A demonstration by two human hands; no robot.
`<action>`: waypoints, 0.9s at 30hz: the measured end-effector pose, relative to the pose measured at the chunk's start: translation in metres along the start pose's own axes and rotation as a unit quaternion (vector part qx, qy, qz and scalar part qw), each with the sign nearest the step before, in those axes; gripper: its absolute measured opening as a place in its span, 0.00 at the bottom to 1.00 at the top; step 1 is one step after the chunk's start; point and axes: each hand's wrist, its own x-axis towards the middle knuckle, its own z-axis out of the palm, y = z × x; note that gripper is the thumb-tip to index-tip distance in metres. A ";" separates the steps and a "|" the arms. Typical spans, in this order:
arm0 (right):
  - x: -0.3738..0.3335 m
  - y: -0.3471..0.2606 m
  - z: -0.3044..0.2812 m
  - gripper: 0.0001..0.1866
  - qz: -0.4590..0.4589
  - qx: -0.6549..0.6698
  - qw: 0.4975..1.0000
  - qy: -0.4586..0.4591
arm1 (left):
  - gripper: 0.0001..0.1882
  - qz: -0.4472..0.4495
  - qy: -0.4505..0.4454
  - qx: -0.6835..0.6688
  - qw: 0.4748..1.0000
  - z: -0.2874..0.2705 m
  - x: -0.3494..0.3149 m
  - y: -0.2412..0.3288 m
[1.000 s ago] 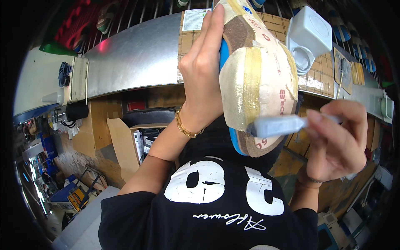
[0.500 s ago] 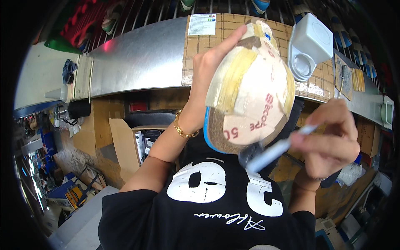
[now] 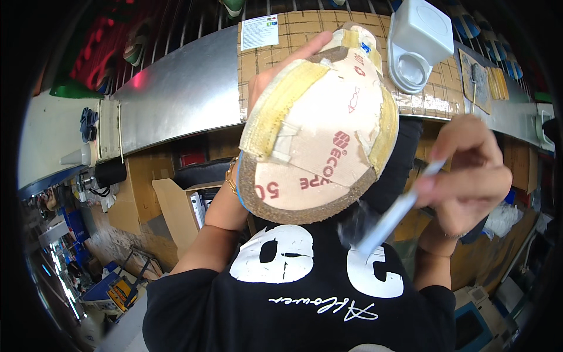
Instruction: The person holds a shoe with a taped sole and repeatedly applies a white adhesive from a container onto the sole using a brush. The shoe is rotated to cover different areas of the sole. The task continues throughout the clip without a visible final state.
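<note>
Rounded, grainy-rimmed sole (image 3: 322, 141) has swung leftward, near the blurred brush (image 3: 389, 219).

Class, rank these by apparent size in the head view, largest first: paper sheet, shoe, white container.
1. Shoe, though nearness to the camera may enlarge it
2. White container
3. Paper sheet

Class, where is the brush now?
In the head view, right of centre, the brush is in the right hand, its blurred head near the lower right edge of the shoe.
</note>
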 end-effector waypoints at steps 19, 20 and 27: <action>-0.012 0.110 -0.055 0.07 0.169 -0.299 0.928 0.143 | 0.57 -0.248 0.120 -0.503 0.819 -0.013 -0.022 -0.020; -0.012 0.119 -0.055 0.06 0.180 -0.328 0.920 0.118 | 0.57 -0.196 0.047 -0.603 0.772 -0.011 -0.016 -0.022; -0.016 0.145 -0.056 0.09 0.118 -0.385 0.913 0.073 | 0.69 -0.276 -0.088 -0.709 0.643 -0.002 0.012 -0.024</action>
